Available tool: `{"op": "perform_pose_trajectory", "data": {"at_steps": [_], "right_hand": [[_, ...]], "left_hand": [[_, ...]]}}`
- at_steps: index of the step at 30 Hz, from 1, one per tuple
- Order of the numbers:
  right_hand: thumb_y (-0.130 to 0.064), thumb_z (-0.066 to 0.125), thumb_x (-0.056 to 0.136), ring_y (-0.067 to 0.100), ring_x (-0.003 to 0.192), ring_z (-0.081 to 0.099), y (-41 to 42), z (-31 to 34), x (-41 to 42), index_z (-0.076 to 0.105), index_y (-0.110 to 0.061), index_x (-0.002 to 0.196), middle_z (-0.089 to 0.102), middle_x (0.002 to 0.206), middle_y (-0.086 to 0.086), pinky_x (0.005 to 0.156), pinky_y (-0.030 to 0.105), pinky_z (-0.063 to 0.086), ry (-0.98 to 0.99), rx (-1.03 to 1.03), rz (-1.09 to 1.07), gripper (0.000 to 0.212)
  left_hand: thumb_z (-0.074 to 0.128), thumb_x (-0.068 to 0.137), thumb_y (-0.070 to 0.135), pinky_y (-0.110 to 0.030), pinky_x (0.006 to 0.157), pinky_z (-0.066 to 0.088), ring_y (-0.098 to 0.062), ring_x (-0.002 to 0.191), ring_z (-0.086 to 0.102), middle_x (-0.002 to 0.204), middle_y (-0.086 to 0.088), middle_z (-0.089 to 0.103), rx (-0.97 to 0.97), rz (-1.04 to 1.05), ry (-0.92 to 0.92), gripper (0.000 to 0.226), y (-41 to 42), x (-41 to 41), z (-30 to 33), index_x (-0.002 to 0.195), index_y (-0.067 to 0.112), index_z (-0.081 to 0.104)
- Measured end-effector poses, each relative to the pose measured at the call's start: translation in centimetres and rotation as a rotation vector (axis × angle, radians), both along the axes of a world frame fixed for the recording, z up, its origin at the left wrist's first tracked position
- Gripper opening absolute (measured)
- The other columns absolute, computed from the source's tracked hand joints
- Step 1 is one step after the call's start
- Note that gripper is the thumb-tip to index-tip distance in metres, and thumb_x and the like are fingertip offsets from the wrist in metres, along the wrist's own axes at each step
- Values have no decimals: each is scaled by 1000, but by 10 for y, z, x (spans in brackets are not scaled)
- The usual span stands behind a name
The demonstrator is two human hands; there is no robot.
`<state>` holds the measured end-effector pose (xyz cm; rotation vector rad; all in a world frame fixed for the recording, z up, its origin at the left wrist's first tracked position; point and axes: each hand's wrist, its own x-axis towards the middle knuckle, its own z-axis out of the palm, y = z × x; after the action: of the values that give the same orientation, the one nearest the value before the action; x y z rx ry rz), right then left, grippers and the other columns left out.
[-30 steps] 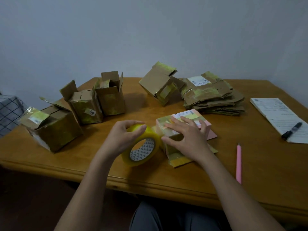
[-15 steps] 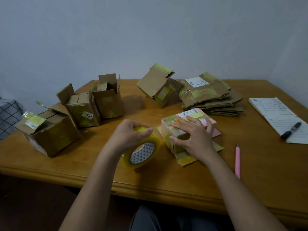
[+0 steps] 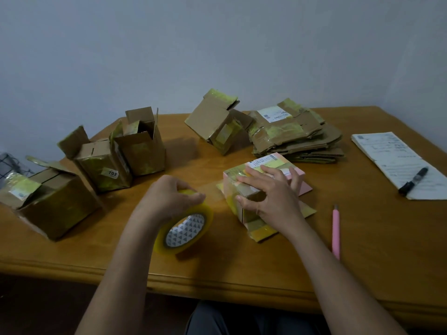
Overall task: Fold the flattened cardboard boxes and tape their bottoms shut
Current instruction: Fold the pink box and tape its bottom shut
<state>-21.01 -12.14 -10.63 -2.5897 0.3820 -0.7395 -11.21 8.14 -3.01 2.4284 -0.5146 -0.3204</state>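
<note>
My left hand [image 3: 169, 199] is curled over the top of the yellow tape roll [image 3: 185, 232], gripping it, with the roll standing tilted on the counter [image 3: 362, 250] just left of the pink box [image 3: 263, 189]. A clear strip of tape [image 3: 215, 189] runs from the roll across to the near left side of that box. My right hand [image 3: 271, 197] rests on the pink box with fingers spread and mostly straight over its top, the thumb pressing against the near face; it is laid flat on the box, not wrapped round it. The box sits upturned on the counter, its flaps splayed out beneath it toward me and to the right.

Behind the pink box and to its right lies the stack of flattened boxes [image 3: 297, 139], and just left of that stack a folded brown box [image 3: 215, 126] leans tilted on one edge. Well to the left of the pink box stand three more folded boxes: a tall open one [image 3: 142, 148], one with a "203" sticker [image 3: 104, 170] touching it, and a larger one [image 3: 53, 204] lying on its side.

To the right of the pink box a pink pen [image 3: 335, 230] lies on the counter. Farther right lies a notepad [image 3: 399, 163] with a black marker [image 3: 413, 180] on it.
</note>
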Motion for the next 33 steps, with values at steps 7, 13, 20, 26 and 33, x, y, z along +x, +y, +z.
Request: {"op": "perform_pose_trajectory", "data": {"at_steps": [7,13,20,26,33], "right_hand": [[-75,44,76,6,143,15,1,1,1,49,-58,125,33,149,-30,111,46,-20,95,-30,-6,53],[-82,20,82,17,146,17,19,8,8,52,-41,122,44,145,-19,104,56,-29,85,-35,-134,65],[-73,51,79,22,143,25,35,7,22,52,-30,115,59,130,-11,109,59,-18,34,38,-265,56],[-50,61,85,25,142,27,38,6,29,51,-28,116,61,127,-7,108,61,-17,38,8,-247,40],[-52,66,82,16,148,13,24,21,18,55,-30,116,48,142,-10,111,60,-16,111,139,-49,42]], "left_hand": [[69,89,39,-25,66,45,-13,89,59,105,2,65,178,-132,-43,23,-8,2,13,103,22,73],[71,89,25,-24,58,43,-13,78,59,84,-2,66,214,-147,-10,10,-23,9,19,82,17,71],[69,91,33,-28,58,39,-16,67,53,71,-4,61,144,-46,-10,22,-25,14,10,77,15,72],[70,88,34,-40,81,57,-19,84,63,83,3,68,231,-33,-109,17,-39,17,1,71,31,68],[70,86,36,-31,63,47,-13,77,59,78,9,66,268,27,-162,12,-42,12,1,75,31,70]]}}
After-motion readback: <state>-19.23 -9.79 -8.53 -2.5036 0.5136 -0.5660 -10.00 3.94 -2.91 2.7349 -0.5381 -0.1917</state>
